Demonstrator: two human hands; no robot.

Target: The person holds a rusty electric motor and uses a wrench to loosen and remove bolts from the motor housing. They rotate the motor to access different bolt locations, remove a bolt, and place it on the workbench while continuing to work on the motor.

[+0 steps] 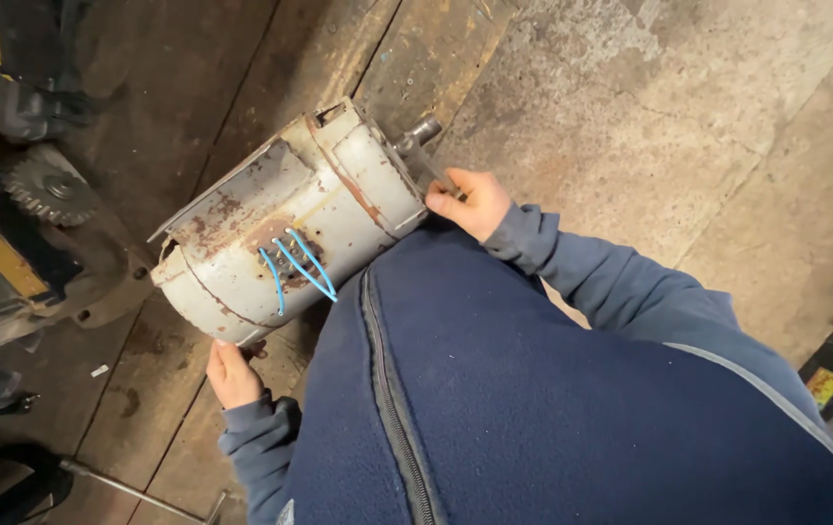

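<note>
A: Against my chest, over a worn plank floor (241,58), sits the electric motor (290,219), rusty grey housing, 3 blue wires (295,264) coming out of its side.

B: Hands?

A: My left hand (231,374) is cupped under the lower end, fingers wrapped out of sight beneath it. My right hand (470,202) is curled at the shaft end, pinching a thin rod (428,167) by the shaft stub (422,129).

B: How will it handle?

A: Heavy, I judge, a rigid metal casing. Flaky rust should give some grip, but it sheds. I'd hold the body from below and at the end plate, never by the wires; they look thin and would tear.

B: Anything near?

A: 1 toothed gear (47,190) on a machine at left, well apart. 1 metal bar (129,491) on the floor near my left elbow.
</note>
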